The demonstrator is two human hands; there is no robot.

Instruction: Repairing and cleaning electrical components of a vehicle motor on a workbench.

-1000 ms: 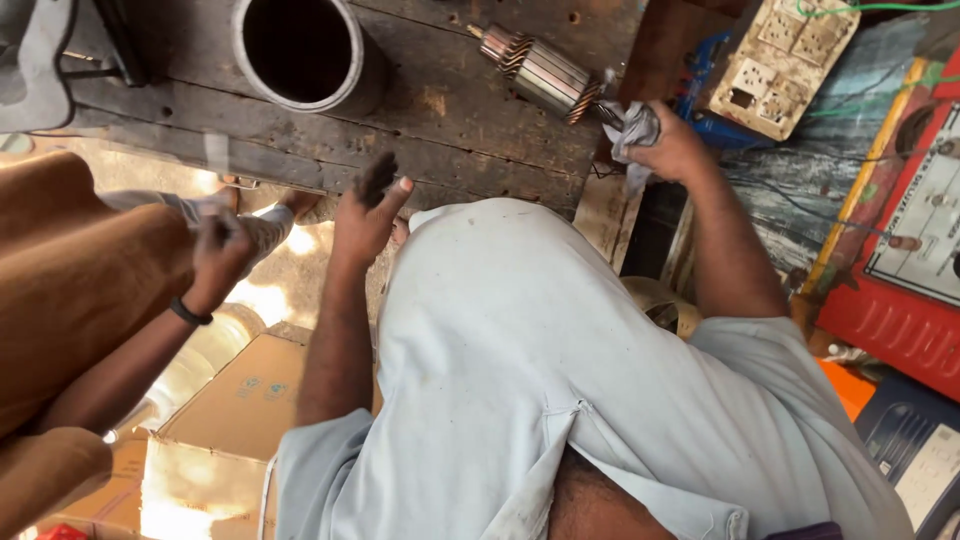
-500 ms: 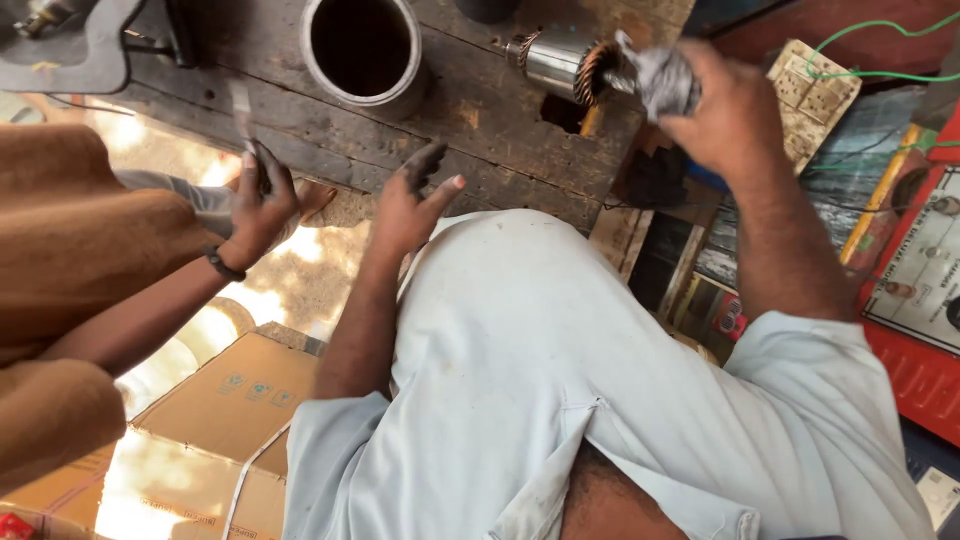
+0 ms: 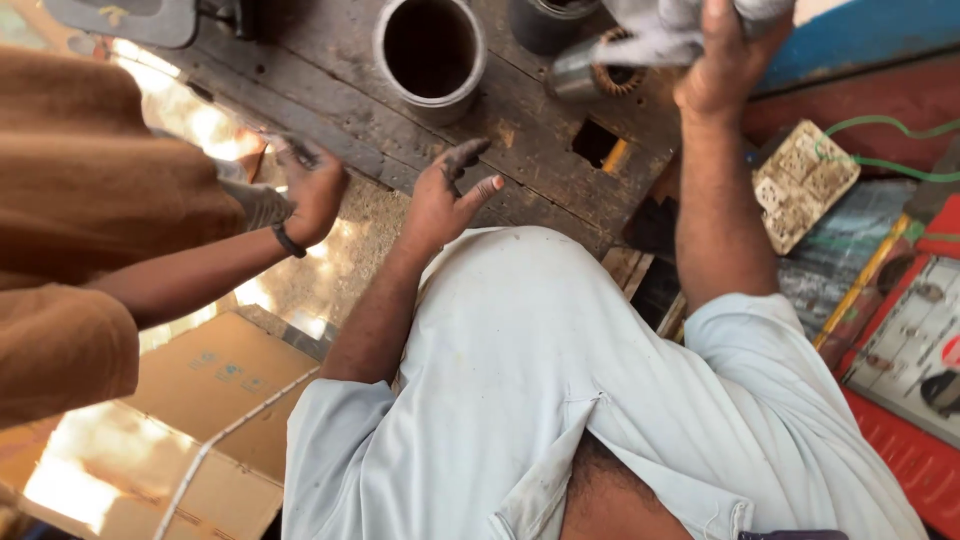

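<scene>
My right hand (image 3: 728,62) is raised over the far side of the wooden bench (image 3: 540,180), closed on a grey rag (image 3: 655,32) that wraps one end of a motor rotor (image 3: 592,70). The rotor's copper windings show beside the rag. My left hand (image 3: 450,198) rests at the bench's near edge with greasy fingers spread, holding nothing. An open metal cylinder (image 3: 430,55) stands on the bench just beyond it.
A co-worker in brown stands at left, one hand (image 3: 315,188) with a dark wristband on the bench edge. A square hole (image 3: 597,143) pierces the bench. A white switch board (image 3: 805,185), green wire and red panel (image 3: 905,370) lie at right; cardboard box (image 3: 190,420) lower left.
My right hand has lifted the rag-wrapped rotor higher and further across the bench. My left hand has stayed at the bench edge, and the co-worker's hand has shifted along it.
</scene>
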